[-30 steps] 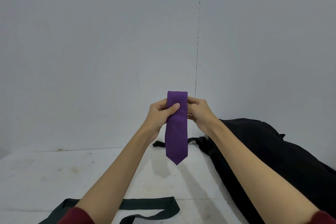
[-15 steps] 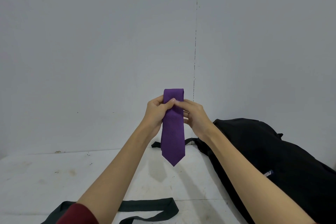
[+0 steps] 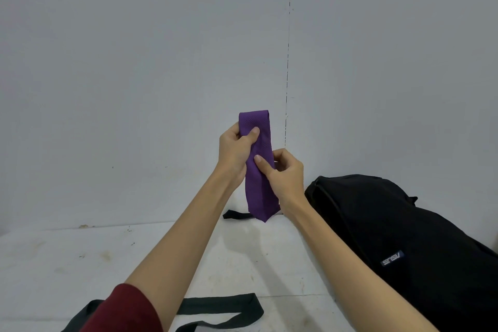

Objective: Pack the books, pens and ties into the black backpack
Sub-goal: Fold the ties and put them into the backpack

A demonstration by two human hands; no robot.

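A folded purple tie (image 3: pixel 258 183) hangs upright in the air in front of me, its pointed tip down. My left hand (image 3: pixel 237 151) grips it near the folded top, thumb across the front. My right hand (image 3: pixel 283 175) pinches it lower down at mid-length, thumb on the front and fingers curled behind. The black backpack (image 3: pixel 404 237) lies on its side on the white table (image 3: pixel 67 264) to the right, a small white logo patch facing me. No books or pens are in view.
A dark green tie (image 3: pixel 221 304) lies flat on the table near the front edge, partly under my left forearm. A black strap end (image 3: pixel 234 214) of the backpack pokes out behind the purple tie. A grey wall stands close behind the table.
My right hand slid down the purple tie from the top to about mid-length. The left hand kept its grip near the top. The view dipped, showing more of the backpack.
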